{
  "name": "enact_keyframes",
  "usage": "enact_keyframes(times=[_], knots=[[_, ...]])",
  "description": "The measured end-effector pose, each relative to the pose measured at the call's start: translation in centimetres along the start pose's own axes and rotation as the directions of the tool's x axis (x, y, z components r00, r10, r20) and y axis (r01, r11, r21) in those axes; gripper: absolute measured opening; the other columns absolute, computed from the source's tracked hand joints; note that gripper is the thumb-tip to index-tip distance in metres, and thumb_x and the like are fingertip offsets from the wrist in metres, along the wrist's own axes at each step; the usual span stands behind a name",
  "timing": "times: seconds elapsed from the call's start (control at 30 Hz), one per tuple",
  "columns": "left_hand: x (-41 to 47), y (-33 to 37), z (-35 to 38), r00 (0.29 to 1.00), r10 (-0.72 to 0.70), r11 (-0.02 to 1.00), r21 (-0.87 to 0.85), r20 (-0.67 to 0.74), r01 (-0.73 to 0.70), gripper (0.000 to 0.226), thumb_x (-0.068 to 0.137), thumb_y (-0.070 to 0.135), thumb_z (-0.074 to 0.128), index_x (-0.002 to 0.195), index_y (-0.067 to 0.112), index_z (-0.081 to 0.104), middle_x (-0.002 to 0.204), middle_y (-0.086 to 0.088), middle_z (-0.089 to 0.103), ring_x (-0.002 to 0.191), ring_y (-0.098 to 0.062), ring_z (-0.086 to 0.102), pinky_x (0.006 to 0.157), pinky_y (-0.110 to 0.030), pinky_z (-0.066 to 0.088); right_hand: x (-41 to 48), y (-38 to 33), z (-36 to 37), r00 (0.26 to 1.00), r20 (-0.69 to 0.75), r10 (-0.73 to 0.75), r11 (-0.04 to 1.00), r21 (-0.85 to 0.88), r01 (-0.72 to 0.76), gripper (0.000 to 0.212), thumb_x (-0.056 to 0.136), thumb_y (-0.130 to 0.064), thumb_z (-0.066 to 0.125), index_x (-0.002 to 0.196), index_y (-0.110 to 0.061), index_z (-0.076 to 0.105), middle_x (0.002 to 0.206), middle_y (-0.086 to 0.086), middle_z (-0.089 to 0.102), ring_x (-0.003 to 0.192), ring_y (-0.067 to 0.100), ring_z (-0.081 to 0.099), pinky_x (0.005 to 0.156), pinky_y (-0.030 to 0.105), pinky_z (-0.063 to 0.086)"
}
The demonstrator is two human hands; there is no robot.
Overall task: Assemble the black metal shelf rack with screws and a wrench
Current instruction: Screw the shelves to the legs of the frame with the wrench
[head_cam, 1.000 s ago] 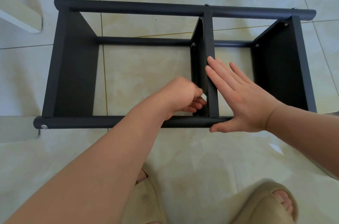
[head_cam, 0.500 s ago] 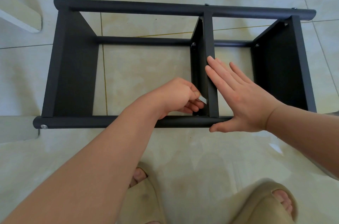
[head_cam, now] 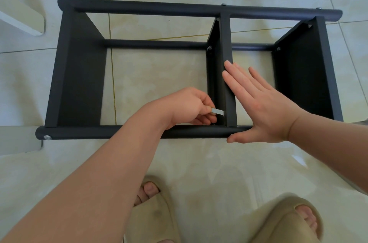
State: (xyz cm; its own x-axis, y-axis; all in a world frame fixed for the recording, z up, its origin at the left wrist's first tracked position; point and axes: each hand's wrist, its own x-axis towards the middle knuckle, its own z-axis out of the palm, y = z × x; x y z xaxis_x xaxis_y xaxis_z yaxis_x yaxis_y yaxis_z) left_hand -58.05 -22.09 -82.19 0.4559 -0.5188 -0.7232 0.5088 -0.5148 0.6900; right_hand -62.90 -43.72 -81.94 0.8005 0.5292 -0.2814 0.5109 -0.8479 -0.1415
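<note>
The black metal shelf rack (head_cam: pixel 79 83) lies on its side on the tiled floor, with three shelf panels set between long round tubes. My left hand (head_cam: pixel 187 106) reaches inside, just left of the middle panel (head_cam: pixel 227 67), and pinches a small flat silver wrench (head_cam: pixel 218 112) near where that panel meets the near tube (head_cam: pixel 109 132). The wrench's far end is hidden behind the panel edge. My right hand (head_cam: pixel 260 107) lies flat and open against the middle panel's right side, thumb on the near tube. Silver screw heads (head_cam: pixel 47 137) show at the tube ends.
My two feet in beige slippers (head_cam: pixel 155 215) stand on the floor just in front of the rack. A white furniture edge (head_cam: pixel 23 23) sits at the far left. Pale tiles surround the rack.
My left hand has rotated and drawn back slightly, so the silver wrench now shows more between its fingers. My right hand and the rack have stayed put.
</note>
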Motion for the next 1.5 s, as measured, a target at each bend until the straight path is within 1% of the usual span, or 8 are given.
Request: enact_keyframes(times=[0.2,0.53,0.67,0.97,1.17,1.33,1.4,1.5], knots=[[-0.24,-0.10,-0.25,1.000,0.003,0.998,0.059,0.024,-0.005,0.027,0.101,0.001,0.048,0.083,0.013,0.064,0.081,0.000,0.072,0.066,-0.004,0.066,0.060,-0.014,0.051,-0.01,0.06,0.00,1.000,0.005,0.003,1.000,-0.002,-0.003,0.130,0.075,-0.097,0.032,0.160,-0.007,-0.008,0.168,0.008,-0.018,0.156,0.024,-0.013,0.126,0.052,0.006],[-0.20,-0.43,-0.27,0.999,0.017,0.982,0.185,0.039,-0.024,0.026,0.097,0.002,0.056,0.080,0.019,0.067,0.076,0.008,0.072,0.066,-0.004,0.064,0.065,-0.018,0.048,-0.01,0.05,0.03,1.000,0.004,-0.001,1.000,-0.006,0.001,0.130,0.075,-0.096,0.031,0.160,-0.006,-0.006,0.168,0.009,-0.017,0.156,0.025,-0.012,0.126,0.053,0.007],[-0.24,-0.36,-0.33,1.000,0.014,0.963,0.270,0.025,-0.020,0.024,0.095,0.010,0.062,0.078,0.024,0.071,0.081,0.001,0.071,0.075,-0.014,0.060,0.079,-0.033,0.048,-0.02,0.10,0.03,1.000,0.004,0.003,1.000,-0.007,-0.003,0.129,0.075,-0.097,0.029,0.160,-0.007,-0.008,0.168,0.007,-0.019,0.156,0.023,-0.014,0.126,0.051,0.005],[-0.35,-0.10,-0.17,0.999,-0.022,0.942,0.336,0.049,0.005,0.026,0.093,0.012,0.064,0.071,0.027,0.069,0.061,0.013,0.061,0.065,-0.010,0.054,0.070,-0.027,0.041,0.00,0.08,0.06,1.000,0.000,-0.001,1.000,-0.008,0.001,0.129,0.075,-0.097,0.028,0.160,-0.007,-0.008,0.168,0.007,-0.018,0.156,0.023,-0.014,0.126,0.049,0.003],[-0.33,-0.16,-0.68,0.998,0.028,0.931,0.366,-0.055,-0.006,0.012,0.086,0.021,0.074,0.093,0.029,0.078,0.064,0.020,0.069,0.069,-0.003,0.063,0.075,-0.025,0.049,-0.01,0.07,0.04,1.000,0.013,0.007,1.000,-0.010,-0.007,0.130,0.075,-0.096,0.033,0.160,-0.006,-0.007,0.168,0.008,-0.018,0.156,0.024,-0.014,0.127,0.049,0.003],[-0.34,0.30,-0.84,0.989,0.077,0.879,0.477,-0.123,-0.009,0.020,0.086,0.018,0.071,0.076,0.035,0.069,0.086,0.013,0.072,0.089,-0.009,0.066,0.091,-0.034,0.053,-0.01,0.09,0.03,1.000,0.011,0.005,1.000,-0.008,-0.005,0.130,0.075,-0.096,0.033,0.160,-0.007,-0.008,0.168,0.008,-0.019,0.155,0.024,-0.014,0.127,0.050,0.004],[-0.23,0.45,-0.66,0.982,0.122,0.897,0.439,-0.145,-0.046,0.022,0.088,0.018,0.068,0.074,0.035,0.068,0.082,0.013,0.068,0.084,-0.007,0.063,0.084,-0.031,0.052,-0.01,0.10,0.05,1.000,0.007,0.003,1.000,-0.008,-0.003,0.130,0.075,-0.096,0.032,0.160,-0.007,-0.008,0.168,0.008,-0.018,0.156,0.024,-0.014,0.127,0.050,0.005],[-0.06,0.50,-0.03,0.985,0.086,0.988,0.138,-0.147,-0.066,0.018,0.092,0.016,0.066,0.078,0.027,0.069,0.079,0.007,0.068,0.083,-0.009,0.065,0.078,-0.029,0.054,0.00,0.08,0.06,1.000,0.008,0.000,1.000,-0.008,0.000,0.130,0.075,-0.096,0.031,0.160,-0.006,-0.008,0.168,0.009,-0.018,0.156,0.024,-0.013,0.127,0.051,0.005]])
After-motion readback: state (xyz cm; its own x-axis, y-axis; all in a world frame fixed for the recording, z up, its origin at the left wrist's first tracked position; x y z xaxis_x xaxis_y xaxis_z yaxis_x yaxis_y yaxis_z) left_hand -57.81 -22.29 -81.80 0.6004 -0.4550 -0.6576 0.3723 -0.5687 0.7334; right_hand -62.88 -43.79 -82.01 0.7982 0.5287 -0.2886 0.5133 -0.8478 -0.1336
